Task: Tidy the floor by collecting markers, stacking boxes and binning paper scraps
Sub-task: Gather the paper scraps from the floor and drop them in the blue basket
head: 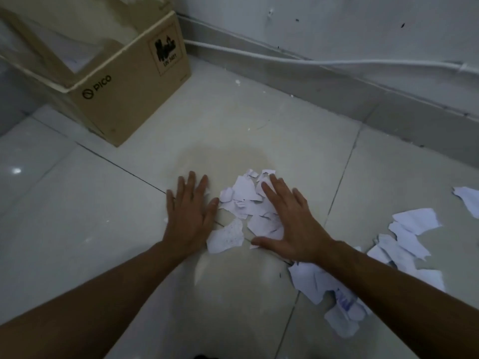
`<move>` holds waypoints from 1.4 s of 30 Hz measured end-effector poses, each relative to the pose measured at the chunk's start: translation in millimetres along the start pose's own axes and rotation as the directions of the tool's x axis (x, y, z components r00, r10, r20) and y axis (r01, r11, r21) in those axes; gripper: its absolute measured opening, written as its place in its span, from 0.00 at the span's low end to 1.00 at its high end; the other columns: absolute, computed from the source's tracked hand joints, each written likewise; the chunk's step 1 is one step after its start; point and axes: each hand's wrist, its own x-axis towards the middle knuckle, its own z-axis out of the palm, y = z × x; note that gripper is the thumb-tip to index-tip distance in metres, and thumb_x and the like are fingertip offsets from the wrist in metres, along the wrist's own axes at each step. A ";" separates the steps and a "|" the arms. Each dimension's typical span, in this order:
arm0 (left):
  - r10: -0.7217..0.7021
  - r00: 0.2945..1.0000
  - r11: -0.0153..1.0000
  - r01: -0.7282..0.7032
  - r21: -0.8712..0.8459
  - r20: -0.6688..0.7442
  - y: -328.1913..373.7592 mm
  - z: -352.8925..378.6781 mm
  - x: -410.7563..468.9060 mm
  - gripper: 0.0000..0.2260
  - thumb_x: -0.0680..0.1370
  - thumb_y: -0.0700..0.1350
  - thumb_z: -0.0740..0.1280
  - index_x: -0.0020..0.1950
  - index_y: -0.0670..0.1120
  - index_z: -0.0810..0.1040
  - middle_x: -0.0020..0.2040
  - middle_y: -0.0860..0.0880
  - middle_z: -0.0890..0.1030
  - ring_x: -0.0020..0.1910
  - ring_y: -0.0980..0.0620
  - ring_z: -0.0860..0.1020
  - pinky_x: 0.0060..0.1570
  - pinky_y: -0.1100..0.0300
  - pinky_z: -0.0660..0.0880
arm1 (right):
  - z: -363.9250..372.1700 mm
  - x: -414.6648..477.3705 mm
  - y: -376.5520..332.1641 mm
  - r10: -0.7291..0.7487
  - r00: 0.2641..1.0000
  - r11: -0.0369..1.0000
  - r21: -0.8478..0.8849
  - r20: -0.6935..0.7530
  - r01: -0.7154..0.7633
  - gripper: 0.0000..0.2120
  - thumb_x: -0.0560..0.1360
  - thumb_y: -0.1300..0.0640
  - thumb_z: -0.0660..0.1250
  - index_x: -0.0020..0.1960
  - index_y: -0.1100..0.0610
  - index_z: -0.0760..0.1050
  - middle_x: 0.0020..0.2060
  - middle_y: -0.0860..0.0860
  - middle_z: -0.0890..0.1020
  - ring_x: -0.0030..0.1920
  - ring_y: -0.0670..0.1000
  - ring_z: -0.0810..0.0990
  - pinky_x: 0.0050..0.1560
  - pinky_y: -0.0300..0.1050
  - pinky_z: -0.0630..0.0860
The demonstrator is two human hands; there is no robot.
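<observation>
A small heap of torn white paper scraps (243,200) lies on the pale tiled floor in the middle of the head view. My left hand (188,213) lies flat on the tile just left of the heap, fingers spread, its thumb touching the nearest scrap. My right hand (290,221) rests palm down on the heap's right side, fingers apart and covering some pieces. More scraps (412,234) lie scattered at the right, and a further pile (318,281) shows partly under my right forearm. No markers are visible.
An open brown cardboard box (134,92) with printed labels stands at the upper left near the wall. A grey skirting board (337,92) and a white cable (285,57) run along the wall at the back.
</observation>
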 end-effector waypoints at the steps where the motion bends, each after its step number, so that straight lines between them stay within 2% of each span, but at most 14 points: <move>1: 0.034 0.999 0.999 -0.033 -0.031 0.015 5.7 2.0 -1.4 0.30 0.80 0.61 0.44 0.80 0.51 0.53 0.81 0.47 0.48 0.80 0.46 0.43 0.76 0.46 0.40 | 1.9 -5.0 -2.2 0.013 1.000 0.999 -0.039 0.024 -0.012 0.56 0.67 0.23 0.61 0.80 0.50 0.38 0.79 0.48 0.37 0.79 0.51 0.37 0.77 0.58 0.40; 4: 0.117 0.992 0.987 -0.111 -0.116 0.050 26.3 11.2 -2.6 0.29 0.80 0.60 0.44 0.80 0.51 0.51 0.81 0.48 0.48 0.80 0.49 0.42 0.75 0.53 0.37 | 14.8 -8.1 -21.1 0.033 0.998 0.994 -0.102 0.051 -0.028 0.58 0.65 0.21 0.60 0.79 0.52 0.38 0.78 0.54 0.36 0.78 0.55 0.35 0.77 0.61 0.40; 8: 0.130 0.990 0.939 -0.108 -0.327 0.046 51.1 21.7 -4.5 0.28 0.81 0.58 0.45 0.80 0.50 0.51 0.81 0.50 0.49 0.79 0.54 0.42 0.75 0.58 0.35 | 25.5 15.7 -46.9 0.050 0.995 0.998 -0.022 -0.084 -0.052 0.51 0.67 0.25 0.57 0.77 0.57 0.47 0.78 0.61 0.49 0.78 0.62 0.44 0.75 0.66 0.48; 12: 0.139 0.990 0.902 -0.117 -0.415 0.022 44.6 17.1 -0.7 0.28 0.82 0.55 0.48 0.80 0.46 0.52 0.80 0.50 0.53 0.79 0.55 0.48 0.78 0.54 0.44 | 25.2 44.7 -44.2 0.077 0.987 0.997 -0.016 -0.141 -0.080 0.50 0.70 0.30 0.63 0.79 0.54 0.44 0.79 0.58 0.44 0.79 0.59 0.41 0.76 0.64 0.47; 16: 0.232 0.972 0.906 -0.227 -0.356 -0.028 29.8 15.9 1.1 0.24 0.82 0.50 0.53 0.77 0.42 0.63 0.77 0.45 0.63 0.78 0.52 0.58 0.75 0.46 0.56 | 22.9 64.0 -30.8 0.052 0.993 0.992 -0.110 -0.102 -0.064 0.48 0.71 0.28 0.57 0.79 0.51 0.41 0.78 0.55 0.40 0.79 0.59 0.42 0.75 0.65 0.46; 18: 0.229 0.970 0.896 -0.241 -0.374 -0.077 29.8 17.6 1.2 0.21 0.82 0.47 0.56 0.74 0.42 0.66 0.75 0.45 0.67 0.76 0.51 0.62 0.73 0.44 0.60 | 19.8 73.3 -24.9 0.014 0.999 0.989 -0.148 -0.038 -0.019 0.50 0.69 0.26 0.54 0.80 0.54 0.44 0.79 0.57 0.44 0.79 0.60 0.45 0.75 0.65 0.46; 21: 0.199 0.971 0.808 -0.240 -0.539 -0.135 32.5 17.1 4.3 0.21 0.82 0.43 0.58 0.74 0.40 0.64 0.75 0.44 0.67 0.74 0.48 0.66 0.71 0.43 0.65 | 18.3 78.7 -19.7 -0.113 0.994 0.976 -0.188 0.016 0.114 0.49 0.69 0.27 0.58 0.79 0.56 0.53 0.79 0.57 0.54 0.79 0.59 0.51 0.75 0.61 0.49; 25: 0.220 0.965 0.786 -0.261 -0.561 -0.141 30.9 20.7 3.1 0.24 0.82 0.42 0.58 0.76 0.36 0.58 0.77 0.42 0.62 0.76 0.47 0.62 0.73 0.43 0.61 | 25.8 73.8 -21.1 -0.270 0.958 0.962 0.001 -0.092 0.271 0.42 0.72 0.35 0.66 0.74 0.63 0.64 0.74 0.61 0.66 0.75 0.60 0.62 0.73 0.64 0.58; 27: 0.195 0.971 0.772 -0.240 -0.589 -0.140 32.1 19.4 2.5 0.25 0.80 0.40 0.59 0.76 0.38 0.59 0.76 0.42 0.64 0.76 0.48 0.63 0.72 0.42 0.62 | 26.6 73.6 -23.7 -0.279 0.953 0.958 0.041 -0.119 0.285 0.42 0.74 0.35 0.61 0.75 0.66 0.62 0.74 0.64 0.63 0.76 0.61 0.59 0.74 0.64 0.58; 30: 0.269 0.938 0.746 -0.346 -0.568 -0.219 33.1 18.0 2.3 0.25 0.79 0.32 0.60 0.75 0.44 0.62 0.76 0.46 0.65 0.75 0.53 0.64 0.73 0.45 0.62 | 21.0 73.8 -24.9 -0.251 0.968 0.968 0.020 0.005 0.251 0.47 0.74 0.34 0.63 0.77 0.68 0.53 0.77 0.65 0.54 0.79 0.62 0.49 0.75 0.64 0.51; 33: 0.226 0.954 0.757 -0.298 -0.582 -0.195 29.9 20.3 1.6 0.24 0.80 0.34 0.60 0.75 0.39 0.61 0.77 0.43 0.62 0.76 0.49 0.62 0.72 0.43 0.63 | 17.2 71.2 -27.3 -0.239 0.967 0.970 -0.017 0.086 0.241 0.53 0.70 0.34 0.69 0.79 0.64 0.47 0.78 0.62 0.46 0.79 0.61 0.42 0.75 0.65 0.46; 35: 0.183 0.967 0.754 -0.254 -0.606 -0.177 27.7 18.8 0.5 0.24 0.81 0.36 0.60 0.76 0.48 0.59 0.79 0.43 0.59 0.77 0.50 0.61 0.72 0.43 0.64 | 20.8 69.6 -33.1 -0.245 0.959 0.961 -0.096 0.143 0.260 0.60 0.64 0.26 0.67 0.79 0.61 0.45 0.79 0.60 0.45 0.79 0.60 0.40 0.75 0.66 0.40; 38: 0.240 0.953 0.724 -0.302 -0.620 -0.184 26.5 11.1 1.0 0.31 0.80 0.35 0.58 0.75 0.61 0.52 0.79 0.45 0.58 0.77 0.48 0.61 0.72 0.41 0.64 | 31.5 65.0 -46.2 -0.194 0.975 0.955 -0.205 0.111 0.214 0.59 0.62 0.20 0.61 0.79 0.58 0.52 0.79 0.58 0.50 0.79 0.59 0.43 0.75 0.67 0.42; 42: 0.285 0.949 0.693 -0.298 -0.656 -0.131 24.8 11.1 1.5 0.31 0.77 0.38 0.58 0.77 0.56 0.54 0.79 0.48 0.59 0.78 0.46 0.59 0.74 0.40 0.59 | 39.1 64.5 -51.2 -0.154 0.988 0.981 -0.126 -0.013 0.151 0.45 0.69 0.32 0.66 0.76 0.57 0.60 0.77 0.59 0.61 0.77 0.58 0.59 0.75 0.58 0.55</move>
